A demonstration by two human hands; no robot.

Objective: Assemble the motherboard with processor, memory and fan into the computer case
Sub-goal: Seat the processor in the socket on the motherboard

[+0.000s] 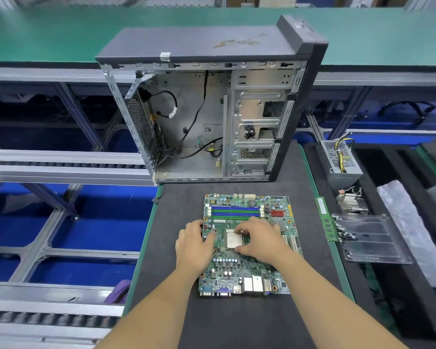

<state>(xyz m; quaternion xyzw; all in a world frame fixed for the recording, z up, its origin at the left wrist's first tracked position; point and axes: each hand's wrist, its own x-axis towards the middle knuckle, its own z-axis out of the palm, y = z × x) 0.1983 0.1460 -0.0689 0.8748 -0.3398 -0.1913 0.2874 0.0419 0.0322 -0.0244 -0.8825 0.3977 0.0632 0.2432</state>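
The right hand (258, 239) curls over the processor (234, 239), its fingertips on the chip's far edge and its thumb at the near edge, pinching the square metal-topped part as it sits in the socket at the middle of the motherboard (247, 275). The left hand (193, 244) lies at the processor's nine o'clock, fingers loosely bent over the board's left edge and thumb resting on the board surface, steadying it rather than gripping anything. The motherboard lies flat on a dark mat (237, 321), its port row toward the person and its blue and green memory slots (234, 212) at the hands' twelve o'clock. Farther out at twelve o'clock the computer case (212, 117) stands upright on the mat with its side open toward the camera, loose black cables (194, 117) hanging inside. At the board's three o'clock a green memory stick (325, 219) lies along the mat's edge, and just beyond it a clear plastic tray (370, 238). At about two o'clock sit a finned cooler fan (350, 201) and, behind it, a grey power supply (340, 157) with yellow and black wires. A green conveyor belt (48, 34) runs across the far side behind the case.
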